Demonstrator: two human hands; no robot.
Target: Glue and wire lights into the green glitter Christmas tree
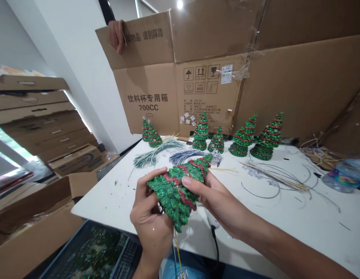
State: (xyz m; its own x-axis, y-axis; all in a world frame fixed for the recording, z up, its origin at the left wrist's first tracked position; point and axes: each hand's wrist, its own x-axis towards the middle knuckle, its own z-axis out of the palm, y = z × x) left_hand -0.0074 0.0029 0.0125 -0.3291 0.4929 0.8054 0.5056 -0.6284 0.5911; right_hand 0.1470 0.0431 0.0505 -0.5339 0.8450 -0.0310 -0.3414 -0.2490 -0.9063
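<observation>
Between my two hands is a green glittery miniature Christmas tree [176, 193] with red garland wound around it, tilted so its tip points up and right. My left hand [152, 221] is closed on its wide base, fingers partly hidden behind it. With the thumb laid on the red garland, my right hand [209, 190] grips the upper side; its other fingers are mostly behind the tree. Yellow and green wires [177, 252] hang below the base. Just beyond the tree lie a bundle of green wires [156, 153] and a bundle of dark blue wires [185, 155].
Several finished-looking trees [242, 135] stand at the back of the white table [110, 201] before a cardboard wall [153, 81]. Loose wires [278, 178] and a plastic bottle [342, 174] lie right. A crate [95, 252] sits lower left. Another person's hand [116, 35] hangs over the cardboard.
</observation>
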